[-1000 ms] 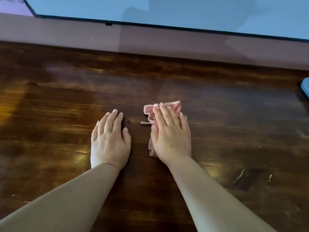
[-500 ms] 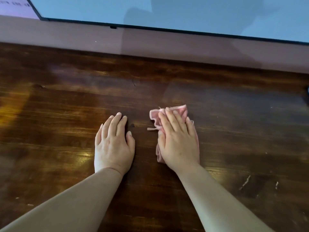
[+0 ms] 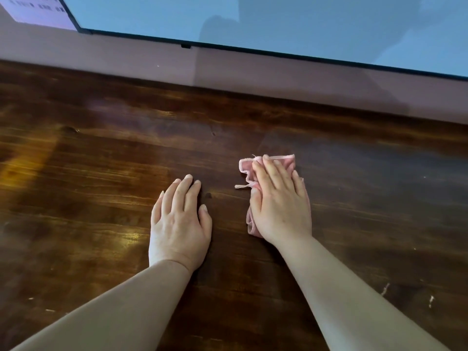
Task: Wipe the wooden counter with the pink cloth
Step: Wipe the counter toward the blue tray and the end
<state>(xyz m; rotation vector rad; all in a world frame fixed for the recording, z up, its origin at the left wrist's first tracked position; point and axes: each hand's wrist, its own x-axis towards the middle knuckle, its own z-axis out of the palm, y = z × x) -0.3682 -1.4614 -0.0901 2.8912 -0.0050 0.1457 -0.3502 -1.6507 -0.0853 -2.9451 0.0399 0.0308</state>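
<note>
Pink cloth (image 3: 269, 164) lay on the wooden counter (image 3: 101, 173), right of centre. Behind the counter ran a pale ledge (image 3: 253, 72) beneath a blue panel (image 3: 228, 16) with a dark lower edge; pale scuffs (image 3: 385, 290) marked the wood at near right. The folded cloth's long axis ran away from the person. Right hand (image 3: 281, 201) pressed flat on it, fingers straight. Left hand (image 3: 178, 224) rested flat, released, on bare wood just beside.
</note>
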